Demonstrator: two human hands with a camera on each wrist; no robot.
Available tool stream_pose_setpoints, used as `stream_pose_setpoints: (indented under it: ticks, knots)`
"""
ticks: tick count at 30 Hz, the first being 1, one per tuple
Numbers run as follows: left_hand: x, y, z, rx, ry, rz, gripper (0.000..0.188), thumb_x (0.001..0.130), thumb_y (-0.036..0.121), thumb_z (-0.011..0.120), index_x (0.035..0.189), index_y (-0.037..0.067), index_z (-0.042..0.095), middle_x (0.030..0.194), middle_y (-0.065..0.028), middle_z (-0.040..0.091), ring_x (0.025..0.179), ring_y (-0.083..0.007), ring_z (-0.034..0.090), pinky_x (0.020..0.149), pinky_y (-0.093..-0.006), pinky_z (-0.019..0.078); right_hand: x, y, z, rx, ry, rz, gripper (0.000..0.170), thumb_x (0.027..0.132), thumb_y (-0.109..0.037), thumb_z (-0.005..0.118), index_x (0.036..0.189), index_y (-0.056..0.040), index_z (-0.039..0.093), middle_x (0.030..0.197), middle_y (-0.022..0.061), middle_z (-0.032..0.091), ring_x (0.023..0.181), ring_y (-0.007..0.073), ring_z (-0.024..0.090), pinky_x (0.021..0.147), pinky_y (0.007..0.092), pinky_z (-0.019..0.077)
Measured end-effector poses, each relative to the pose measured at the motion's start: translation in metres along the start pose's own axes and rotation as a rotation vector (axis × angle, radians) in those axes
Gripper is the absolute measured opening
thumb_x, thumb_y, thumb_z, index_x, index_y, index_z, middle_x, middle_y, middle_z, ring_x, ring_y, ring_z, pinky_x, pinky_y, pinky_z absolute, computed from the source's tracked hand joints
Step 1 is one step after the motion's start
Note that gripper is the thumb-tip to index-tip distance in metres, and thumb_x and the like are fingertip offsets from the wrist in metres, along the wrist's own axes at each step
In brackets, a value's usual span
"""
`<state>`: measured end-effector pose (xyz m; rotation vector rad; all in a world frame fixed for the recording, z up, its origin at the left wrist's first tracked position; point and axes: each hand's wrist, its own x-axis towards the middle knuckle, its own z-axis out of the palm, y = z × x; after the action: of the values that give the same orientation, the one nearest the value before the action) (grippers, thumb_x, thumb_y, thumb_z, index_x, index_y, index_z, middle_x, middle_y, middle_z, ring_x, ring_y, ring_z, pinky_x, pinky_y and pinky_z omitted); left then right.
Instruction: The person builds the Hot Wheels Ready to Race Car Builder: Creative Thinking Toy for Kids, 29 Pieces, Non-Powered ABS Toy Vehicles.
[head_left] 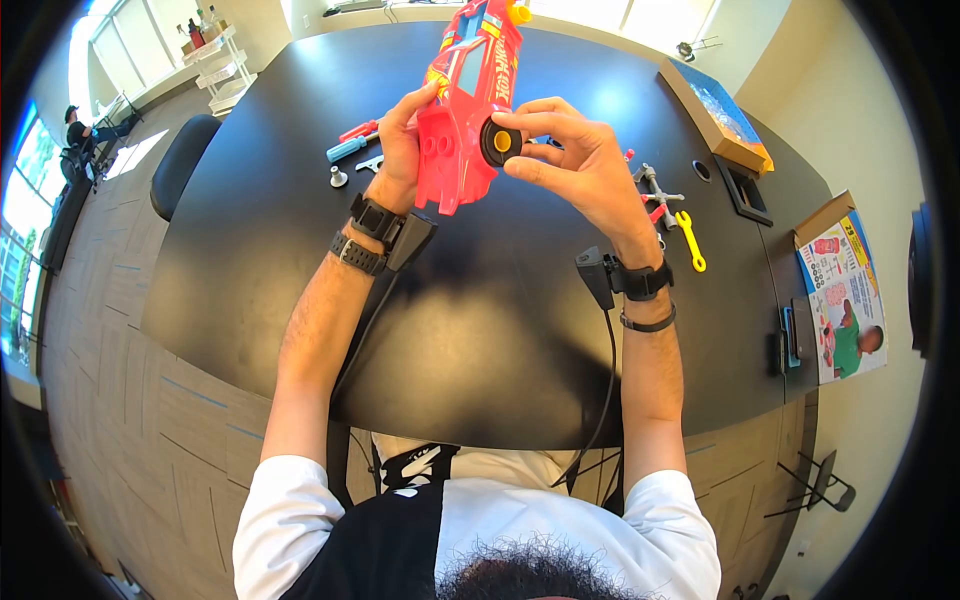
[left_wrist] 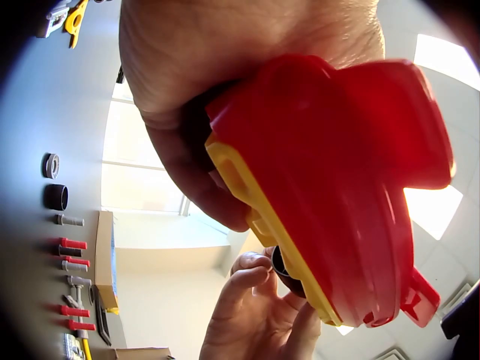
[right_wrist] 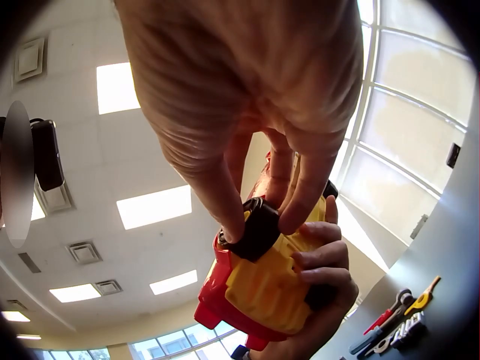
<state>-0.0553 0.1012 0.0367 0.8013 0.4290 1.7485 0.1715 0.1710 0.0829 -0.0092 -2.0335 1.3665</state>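
A red toy car [head_left: 450,130] with Hot Wheels lettering is held up above the dark table, its far end near the top of the head view. My left hand [head_left: 398,150] grips it from the left side, fingers wrapped around the body. At its right side, my right hand [head_left: 580,150] pinches a black wheel [head_left: 488,146] with a yellow hub between thumb and fingers. The right wrist view shows the wheel [right_wrist: 259,231] against the car's yellow underside [right_wrist: 262,292]. Left-hand fingers spread over that underside too.
Right of the hands lie a yellow wrench [head_left: 690,242] and a grey cross-shaped piece [head_left: 655,185]. On the left are a blue-and-red tool [head_left: 348,148] and a small grey part [head_left: 338,177]. An open box [head_left: 718,115] and a printed box [head_left: 845,290] stand at the right.
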Motion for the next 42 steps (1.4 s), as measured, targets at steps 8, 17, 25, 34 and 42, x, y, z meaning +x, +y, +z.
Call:
stream_pose_setpoints:
  ticks: [8,17,25,34,42]
  knots:
    - [0.003,0.002,-0.002,0.041,0.036,0.078,0.062,0.104,0.046,0.061,0.143,-0.001,0.056,0.129,-0.0173,0.072,0.111,-0.0272,0.075,0.095,-0.0412,0.0625,-0.005,-0.004,-0.030,-0.537,0.191,0.120,0.027,0.101,-0.028,0.079,0.103,-0.0004,0.083,0.089,0.0020,0.071,0.071,0.0091,0.065,0.068,0.0253,0.0583]
    - [0.004,0.009,-0.001,-0.002,0.014,0.126,0.061,0.103,0.045,0.063,0.144,0.000,0.056,0.130,-0.0154,0.072,0.114,-0.0274,0.073,0.097,-0.0431,0.0613,-0.010,0.032,-0.068,-0.582,0.330,0.254,0.026,0.103,-0.024,0.074,0.108,0.0011,0.081,0.079,0.0064,0.075,0.066,0.0106,0.069,0.057,0.0269,0.0564]
    - [0.005,0.014,-0.003,-0.008,0.042,0.136,0.062,0.102,0.046,0.064,0.145,0.001,0.055,0.132,-0.0142,0.071,0.115,-0.0264,0.072,0.099,-0.0417,0.0598,-0.010,0.043,-0.100,-0.699,0.407,0.322,0.024,0.102,-0.019,0.074,0.112,0.0013,0.080,0.084,0.0083,0.076,0.067,0.0111,0.071,0.058,0.0283,0.0580]
    - [0.007,0.014,-0.001,-0.025,0.018,0.137,0.069,0.100,0.054,0.068,0.144,0.003,0.054,0.126,-0.0138,0.070,0.110,-0.0237,0.073,0.091,-0.0411,0.0644,-0.007,0.057,-0.114,-0.784,0.383,0.329,0.019,0.101,-0.016,0.072,0.111,-0.0016,0.080,0.087,0.0087,0.077,0.065,0.0133,0.073,0.058,0.0295,0.0596]
    - [0.005,0.016,0.006,0.002,0.006,0.153,0.070,0.100,0.054,0.070,0.143,0.002,0.053,0.124,-0.0131,0.070,0.107,-0.0221,0.074,0.089,-0.0393,0.0654,-0.008,0.077,-0.128,-0.878,0.351,0.424,0.022,0.097,-0.012,0.071,0.116,-0.0016,0.078,0.088,0.0109,0.079,0.060,0.0164,0.073,0.060,0.0318,0.0606]
